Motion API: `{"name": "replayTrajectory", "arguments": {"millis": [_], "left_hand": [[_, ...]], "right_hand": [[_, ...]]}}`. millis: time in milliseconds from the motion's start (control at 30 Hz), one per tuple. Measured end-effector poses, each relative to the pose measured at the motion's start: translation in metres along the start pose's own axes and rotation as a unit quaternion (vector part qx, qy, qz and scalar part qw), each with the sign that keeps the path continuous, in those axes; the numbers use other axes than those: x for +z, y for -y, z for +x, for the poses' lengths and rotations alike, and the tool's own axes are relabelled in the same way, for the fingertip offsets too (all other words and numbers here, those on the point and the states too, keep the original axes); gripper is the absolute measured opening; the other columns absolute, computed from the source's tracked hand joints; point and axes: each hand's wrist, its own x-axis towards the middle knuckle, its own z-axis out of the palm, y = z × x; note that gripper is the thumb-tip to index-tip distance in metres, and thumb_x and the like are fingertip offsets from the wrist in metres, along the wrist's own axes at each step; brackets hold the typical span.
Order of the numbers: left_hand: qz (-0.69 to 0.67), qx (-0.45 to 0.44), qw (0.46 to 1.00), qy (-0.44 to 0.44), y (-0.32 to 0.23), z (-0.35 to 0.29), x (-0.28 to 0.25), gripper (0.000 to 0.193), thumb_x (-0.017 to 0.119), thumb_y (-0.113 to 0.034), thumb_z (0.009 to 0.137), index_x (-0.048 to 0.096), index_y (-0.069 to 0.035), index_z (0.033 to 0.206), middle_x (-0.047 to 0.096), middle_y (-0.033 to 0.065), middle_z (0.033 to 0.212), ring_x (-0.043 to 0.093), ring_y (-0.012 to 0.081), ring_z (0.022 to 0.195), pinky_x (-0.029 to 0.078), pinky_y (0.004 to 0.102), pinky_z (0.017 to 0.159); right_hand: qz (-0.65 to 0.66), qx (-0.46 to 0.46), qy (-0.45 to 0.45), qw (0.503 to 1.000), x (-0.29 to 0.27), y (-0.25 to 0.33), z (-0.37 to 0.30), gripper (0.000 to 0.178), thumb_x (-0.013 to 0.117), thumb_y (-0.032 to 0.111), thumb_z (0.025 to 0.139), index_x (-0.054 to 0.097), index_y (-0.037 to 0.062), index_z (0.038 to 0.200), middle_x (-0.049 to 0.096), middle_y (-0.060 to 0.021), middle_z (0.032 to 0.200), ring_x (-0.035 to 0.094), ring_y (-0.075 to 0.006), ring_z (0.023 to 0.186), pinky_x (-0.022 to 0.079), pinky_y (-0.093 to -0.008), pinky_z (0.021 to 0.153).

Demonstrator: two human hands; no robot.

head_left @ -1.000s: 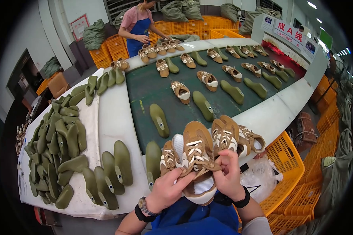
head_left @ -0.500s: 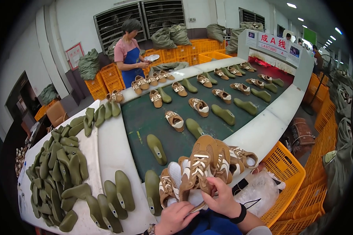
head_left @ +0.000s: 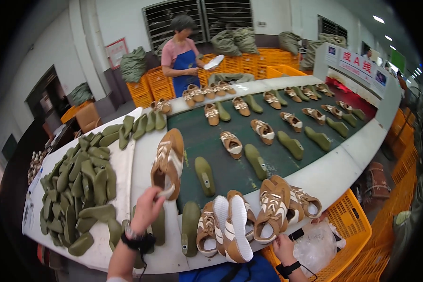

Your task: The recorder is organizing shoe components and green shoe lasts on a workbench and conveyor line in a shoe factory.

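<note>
My left hand [head_left: 148, 209] is closed on the heel end of a brown sneaker with white stripes and laces [head_left: 168, 162]. That sneaker is raised over the white tabletop beside the green belt, toe pointing away from me. Low on the right, my right hand [head_left: 285, 249] pinches the heel edge of another brown sneaker [head_left: 273, 207], which leans in a cluster at the near edge. Beside it, a sneaker lies on its side with its white sole [head_left: 238, 228] showing. A green shoe last [head_left: 190, 228] stands left of the cluster.
Many green lasts [head_left: 75, 192] are heaped on the white table [head_left: 148, 136] at left. Sneakers and lasts sit in rows on the green belt [head_left: 207, 157]. An orange crate [head_left: 357, 221] with clear plastic stands at right. Across the table, a person [head_left: 181, 56] holds a white piece.
My hands have parted. The left has carried a sneaker leftward over the white table; the right has moved to the heel of a sneaker in the cluster. The view has shifted left.
</note>
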Motion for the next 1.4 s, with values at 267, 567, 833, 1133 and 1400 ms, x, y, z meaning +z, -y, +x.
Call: {"name": "replayTrajectory", "arguments": {"millis": [267, 567, 833, 1133, 1400], "left_hand": [[0.191, -0.106, 0.976, 0.017, 0.161, 0.108, 0.109, 0.023, 0.064, -0.021, 0.075, 0.062, -0.001, 0.086, 0.062, 0.0194, 0.086, 0.060, 0.0360, 0.082, 0.048, 0.0433, 0.073], [0.188, -0.221, 0.956, 0.038, 0.241, 0.143, 0.205, 0.030, 0.065, -0.023, 0.074, 0.061, -0.001, 0.094, 0.063, 0.0219, 0.088, 0.060, 0.0371, 0.086, 0.049, 0.0436, 0.076], [0.152, -0.077, 0.985, 0.038, 0.172, 0.152, 0.157, 0.045, 0.062, -0.019, 0.076, 0.049, -0.003, 0.115, 0.055, 0.0191, 0.111, 0.056, 0.0357, 0.098, 0.047, 0.0403, 0.083], [-0.314, -0.057, 0.898, 0.303, -0.202, 0.022, -0.034, 0.038, 0.053, -0.011, 0.088, 0.049, 0.000, 0.124, 0.055, 0.0117, 0.119, 0.050, 0.0217, 0.113, 0.036, 0.0321, 0.099], [-0.750, 0.302, 0.451, 0.378, -0.224, -0.046, -0.073, 0.084, 0.051, -0.061, 0.080, 0.050, 0.016, 0.113, 0.035, 0.0409, 0.125, 0.009, 0.0568, 0.127, 0.010, 0.0644, 0.099]], "right_hand": [[-0.001, 0.010, -0.132, 0.991, 0.043, -0.004, 0.002, 0.018, 0.058, 0.001, 0.064, 0.041, 0.0019, 0.071, 0.044, -0.0156, 0.070, 0.047, -0.0370, 0.066, 0.035, -0.0447, 0.056], [0.006, 0.072, -0.088, 0.993, 0.048, -0.011, -0.016, 0.021, 0.054, 0.008, 0.072, 0.052, -0.0011, 0.090, 0.048, -0.0208, 0.084, 0.045, -0.0411, 0.079, 0.039, -0.0463, 0.069], [0.004, 0.064, -0.088, 0.994, 0.042, 0.000, -0.009, 0.026, 0.055, 0.003, 0.068, 0.051, -0.0017, 0.093, 0.048, -0.0213, 0.085, 0.044, -0.0421, 0.081, 0.038, -0.0472, 0.070], [-0.033, 0.072, -0.105, 0.991, 0.047, -0.005, -0.005, 0.017, 0.060, 0.004, 0.068, 0.047, 0.0038, 0.078, 0.048, -0.0147, 0.076, 0.050, -0.0350, 0.076, 0.040, -0.0436, 0.065], [-0.048, 0.061, -0.116, 0.990, 0.041, 0.004, 0.001, 0.013, 0.060, 0.009, 0.073, 0.049, 0.0052, 0.080, 0.052, -0.0139, 0.079, 0.053, -0.0336, 0.077, 0.044, -0.0429, 0.066]]}}
